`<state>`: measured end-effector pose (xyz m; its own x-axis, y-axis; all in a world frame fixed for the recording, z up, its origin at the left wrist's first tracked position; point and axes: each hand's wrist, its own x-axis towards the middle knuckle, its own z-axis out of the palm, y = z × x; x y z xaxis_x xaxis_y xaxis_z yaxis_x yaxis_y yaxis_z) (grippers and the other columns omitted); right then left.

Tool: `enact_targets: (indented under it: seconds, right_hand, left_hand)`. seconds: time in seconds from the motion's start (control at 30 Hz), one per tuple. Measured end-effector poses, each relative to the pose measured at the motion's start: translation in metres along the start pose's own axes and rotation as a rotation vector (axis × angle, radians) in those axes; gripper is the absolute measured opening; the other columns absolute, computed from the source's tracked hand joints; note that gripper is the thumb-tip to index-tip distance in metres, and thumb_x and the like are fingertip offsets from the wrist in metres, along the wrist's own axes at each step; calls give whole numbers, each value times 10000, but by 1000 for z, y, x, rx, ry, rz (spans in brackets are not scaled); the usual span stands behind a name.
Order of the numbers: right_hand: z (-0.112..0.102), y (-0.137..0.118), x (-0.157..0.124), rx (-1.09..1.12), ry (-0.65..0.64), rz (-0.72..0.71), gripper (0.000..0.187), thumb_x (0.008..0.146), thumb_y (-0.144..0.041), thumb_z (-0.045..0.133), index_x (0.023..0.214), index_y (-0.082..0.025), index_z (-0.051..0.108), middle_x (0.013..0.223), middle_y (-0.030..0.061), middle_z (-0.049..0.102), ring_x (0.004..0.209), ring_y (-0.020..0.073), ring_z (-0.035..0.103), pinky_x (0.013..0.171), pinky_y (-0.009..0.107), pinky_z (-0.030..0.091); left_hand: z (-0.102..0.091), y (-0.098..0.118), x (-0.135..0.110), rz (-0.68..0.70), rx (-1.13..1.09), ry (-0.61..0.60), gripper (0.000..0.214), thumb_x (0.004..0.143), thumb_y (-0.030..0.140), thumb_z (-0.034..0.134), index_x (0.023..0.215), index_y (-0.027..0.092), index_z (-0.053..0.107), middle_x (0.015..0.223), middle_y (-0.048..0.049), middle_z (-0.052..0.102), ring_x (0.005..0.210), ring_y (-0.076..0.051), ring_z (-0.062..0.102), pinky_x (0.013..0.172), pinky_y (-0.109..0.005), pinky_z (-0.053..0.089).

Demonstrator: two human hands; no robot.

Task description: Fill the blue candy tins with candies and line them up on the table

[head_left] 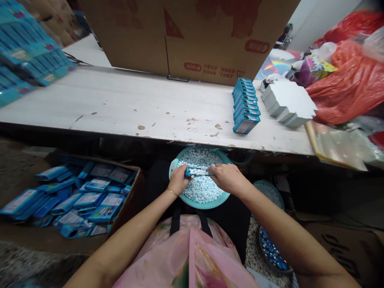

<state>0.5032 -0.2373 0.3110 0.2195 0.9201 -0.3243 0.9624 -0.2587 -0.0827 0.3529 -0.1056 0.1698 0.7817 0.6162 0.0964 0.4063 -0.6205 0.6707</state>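
Observation:
A teal basin (207,205) on my lap is full of small pale-blue and white pebble-like pieces (201,190). Over it, both hands hold a small blue box (187,172) lying on its side, with pale pieces showing along its open face. My left hand (179,180) grips the box's left end, fingers closed around it. My right hand (225,176) is closed at the other end, its fingertips at the pieces; the fingers partly hide that end of the box.
A carton of blue boxes (90,196) stands at lower left. On the white table (144,108) are a row of blue boxes (246,106), stacked white card (289,102) and a large cardboard box (186,40). A bowl of shiny blue pieces (273,250) sits lower right.

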Motion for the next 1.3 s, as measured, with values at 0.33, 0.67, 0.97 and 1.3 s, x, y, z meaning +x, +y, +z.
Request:
enact_targets:
  seconds: [0.33, 0.67, 0.97, 1.3]
  right_hand:
    - [46, 45, -17, -21, 65, 88, 214, 841, -256, 405, 1030, -225, 500, 918, 77, 596, 794, 209, 579, 665, 302, 379]
    - [164, 6, 51, 417, -3, 144, 303, 837, -251, 421, 1129, -258, 503, 1069, 37, 611, 968, 198, 561, 738, 268, 408]
    - [97, 54, -5, 540, 102, 62, 314, 797, -300, 493, 1108, -261, 513, 1017, 18, 622, 934, 184, 561, 748, 264, 410]
    - [17, 9, -19, 85, 81, 12, 313, 862, -328, 383, 1156, -290, 485, 993, 26, 604, 865, 177, 568, 673, 257, 380]
  left_hand:
    - [-13, -7, -1, -13, -78, 74, 415, 653, 255, 631, 1043, 201, 499, 994, -49, 569, 927, -215, 520, 819, -339, 410]
    - [-41, -18, -8, -158, -123, 203, 428, 629, 365, 659, 998, 207, 512, 881, -16, 595, 798, -180, 560, 728, -293, 433]
    - [-38, -20, -10, -93, 10, 164, 414, 645, 309, 649, 1024, 218, 509, 960, -41, 593, 875, -218, 542, 769, -322, 415]
    - [-14, 6, -7, 3, 120, -14, 391, 657, 215, 622, 1030, 221, 504, 1026, -35, 580, 957, -221, 514, 833, -343, 384]
